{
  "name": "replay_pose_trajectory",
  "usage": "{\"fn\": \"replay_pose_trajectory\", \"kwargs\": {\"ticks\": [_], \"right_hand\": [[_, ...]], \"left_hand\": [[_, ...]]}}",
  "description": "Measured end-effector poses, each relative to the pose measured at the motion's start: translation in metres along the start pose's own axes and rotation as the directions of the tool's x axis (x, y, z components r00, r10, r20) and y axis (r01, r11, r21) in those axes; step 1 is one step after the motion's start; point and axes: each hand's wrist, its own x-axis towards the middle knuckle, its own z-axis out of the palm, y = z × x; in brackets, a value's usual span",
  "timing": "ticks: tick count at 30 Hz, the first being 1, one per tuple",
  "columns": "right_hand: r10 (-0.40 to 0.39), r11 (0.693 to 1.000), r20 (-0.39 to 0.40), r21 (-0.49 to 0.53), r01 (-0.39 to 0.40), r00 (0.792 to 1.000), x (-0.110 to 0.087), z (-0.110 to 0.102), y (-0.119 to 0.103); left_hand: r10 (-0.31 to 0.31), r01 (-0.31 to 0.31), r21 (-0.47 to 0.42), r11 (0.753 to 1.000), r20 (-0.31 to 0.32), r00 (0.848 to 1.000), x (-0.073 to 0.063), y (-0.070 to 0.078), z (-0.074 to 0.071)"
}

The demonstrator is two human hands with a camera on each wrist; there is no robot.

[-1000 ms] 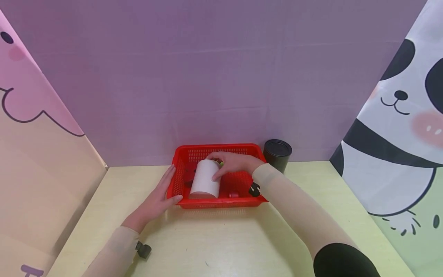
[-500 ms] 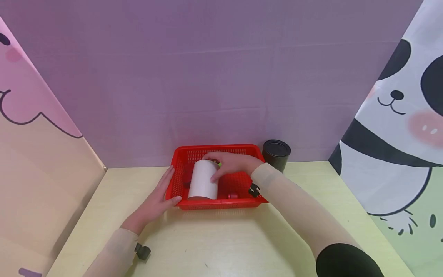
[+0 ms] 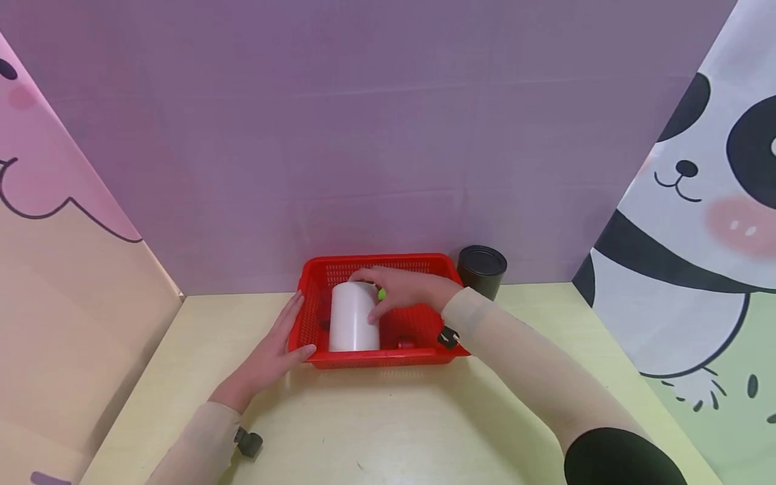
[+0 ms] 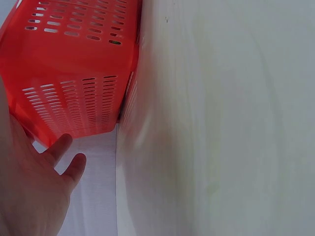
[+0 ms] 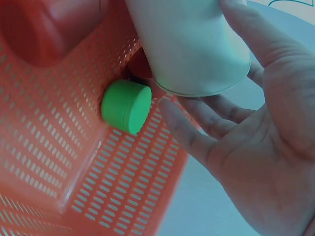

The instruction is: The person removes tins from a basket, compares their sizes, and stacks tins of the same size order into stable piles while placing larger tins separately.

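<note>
The right hand (image 3: 397, 291) grips the white can (image 3: 351, 323), which may fall if this grip slips; the relaxed left hand (image 3: 269, 357) touches the basket (image 3: 388, 360).

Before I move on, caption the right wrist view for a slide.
Right hand gripping a white cylinder, with a green cylinder and a red object in a red basket.

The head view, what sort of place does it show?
Probably a tabletop booth set up for filming: a pale flat table, a plain purple backdrop sheet and a black-and-white panda-printed side panel.
</note>
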Motion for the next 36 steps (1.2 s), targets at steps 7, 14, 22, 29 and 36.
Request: {"fn": "replay_pose_trajectory", "kwargs": {"ticks": [7, 14, 22, 29, 36], "right_hand": [[0.012, 1.0, -0.023, 0.009, -0.011, 1.0, -0.004, 0.006, -0.005], [0.046, 0.999, -0.088, 0.02, -0.045, 0.995, -0.003, 0.017, -0.016], [0.139, 0.99, -0.166, 0.061, -0.13, 0.976, 0.0, 0.035, -0.031], [0.181, 0.982, -0.219, 0.089, -0.165, 0.959, 0.001, 0.045, -0.039], [0.235, 0.97, -0.256, 0.119, -0.21, 0.938, 0.003, 0.051, -0.038]], "left_hand": [[0.008, -0.008, 0.002, 1.0, -0.004, 1.0, 0.0, 0.0, 0.001], [0.01, -0.01, 0.0, 1.0, -0.006, 1.0, 0.0, -0.002, 0.003], [0.023, -0.023, 0.01, 1.0, -0.011, 1.0, 0.0, -0.003, 0.002], [0.013, -0.013, 0.02, 1.0, -0.011, 1.0, 0.002, -0.003, 0.002], [0.001, 0.0, 0.035, 0.999, -0.014, 1.0, 0.002, -0.005, 0.002]]}}
